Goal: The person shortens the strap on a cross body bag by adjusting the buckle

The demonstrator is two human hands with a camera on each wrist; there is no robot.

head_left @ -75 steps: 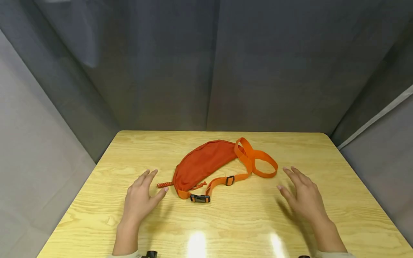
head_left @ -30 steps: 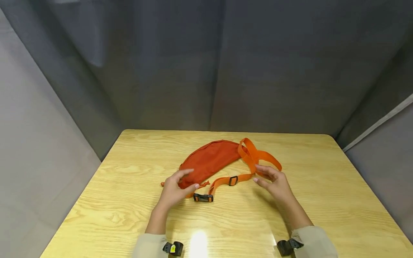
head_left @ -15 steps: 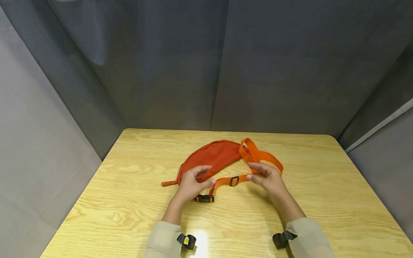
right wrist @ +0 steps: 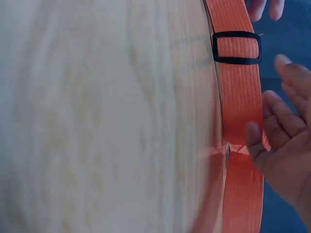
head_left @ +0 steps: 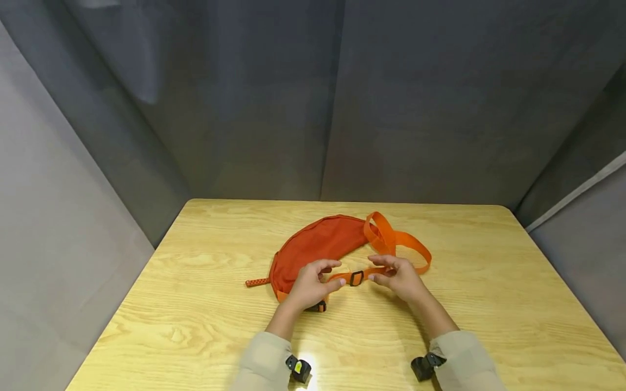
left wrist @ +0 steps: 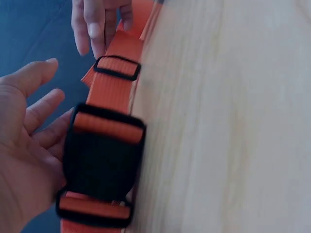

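A red-orange waist bag [head_left: 318,241] lies on the wooden table, its orange strap [head_left: 413,243] looped at the right. My left hand [head_left: 310,285] is over the strap's near stretch, thumb and fingers apart, partly covering the black side-release buckle [left wrist: 104,160]. Just right of it is the black strap slider [head_left: 357,278]. My right hand [head_left: 401,279] is on the slider's other side, fingers loosely bent around the strap without closing. In the right wrist view one fingertip [right wrist: 252,128] overlaps the strap's edge.
A braided zipper pull [head_left: 257,282] sticks out from the bag's left end. Grey curtains [head_left: 415,108] hang behind the wooden table [head_left: 489,304] and at both sides. Each sleeve carries a small black wrist camera [head_left: 299,369].
Both hands have moved inward from the table's sides to the strap, one on each side of the slider. The left now covers part of the buckle. The bag stays in place.
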